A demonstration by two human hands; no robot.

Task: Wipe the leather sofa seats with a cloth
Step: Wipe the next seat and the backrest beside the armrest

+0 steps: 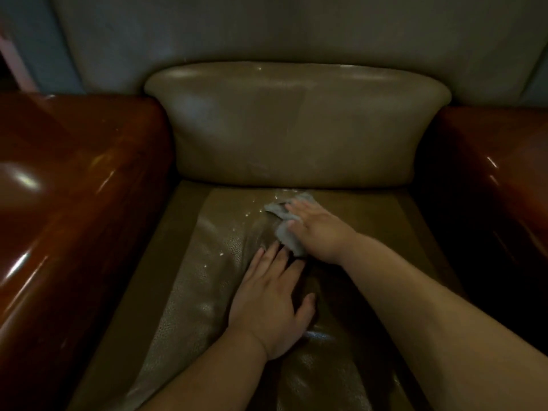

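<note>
**Cloth on rear of seat cushion, right hand pressing it**

Dim, slightly blurred head view down onto one leather sofa seat.

- Cloth: grey, crumpled, lying on the seat's rear half, a little right of centre, just in front of the back cushion. Long axis running roughly front to back with a slight tilt; far end spread left and right near the back cushion's base, near end narrowing toward the camera. Exact outline unclear, since the middle is covered.
- Right hand: palm down on top of the cloth, fingers pointing left toward the far-left. Fingers fairly straight, pressing rather than curled round it; cloth poking out beyond the fingertips and under the heel of the palm. Forearm coming in from lower right.
- Left hand: flat on bare leather nearer the camera, fingers spread and straight, pointing away toward the back cushion. Holding nothing. Fingertips just beside the cloth's near end; touching or not, cannot tell.
- Hands close together but not clasped, right ahead of left.
- Seat surface: olive-brown, pebbled grain, creased around the left hand. Small bright specks, likely droplets, on the leather left of the cloth and around its far end.
- Surroundings: glossy reddish-brown left armrest and right armrest boxing in the seat on both sides; paler upper backrest above the back cushion.
</note>
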